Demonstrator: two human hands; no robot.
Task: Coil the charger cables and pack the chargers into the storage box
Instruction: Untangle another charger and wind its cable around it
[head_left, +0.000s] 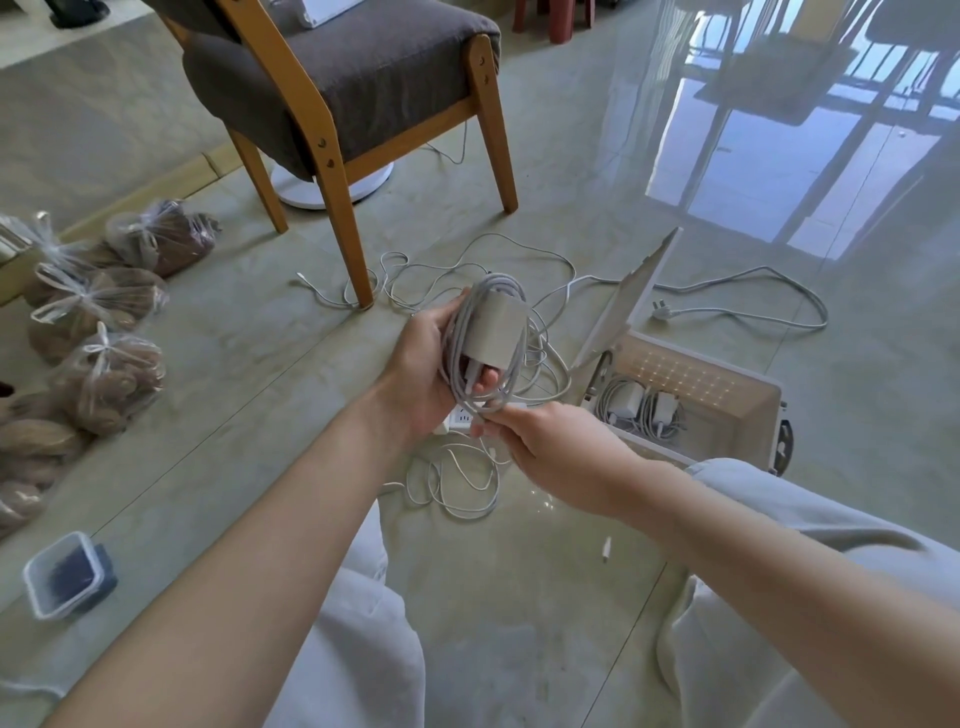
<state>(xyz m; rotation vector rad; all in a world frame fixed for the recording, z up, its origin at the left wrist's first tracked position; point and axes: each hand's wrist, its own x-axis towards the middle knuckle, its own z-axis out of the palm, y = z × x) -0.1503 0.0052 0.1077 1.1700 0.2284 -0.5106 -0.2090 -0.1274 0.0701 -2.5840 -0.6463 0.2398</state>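
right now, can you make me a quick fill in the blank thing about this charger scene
1. The left hand holds a charger with its cable wound ____ it.
2. The right hand pinches the ____ just below the charger.
3. The storage box stands with its lid ____.
4. Coiled chargers lie ____ the storage box.

Missing words: around; cable; open; inside.

three chargers (493, 327), one box (756, 410), perhaps five bags (111, 382)
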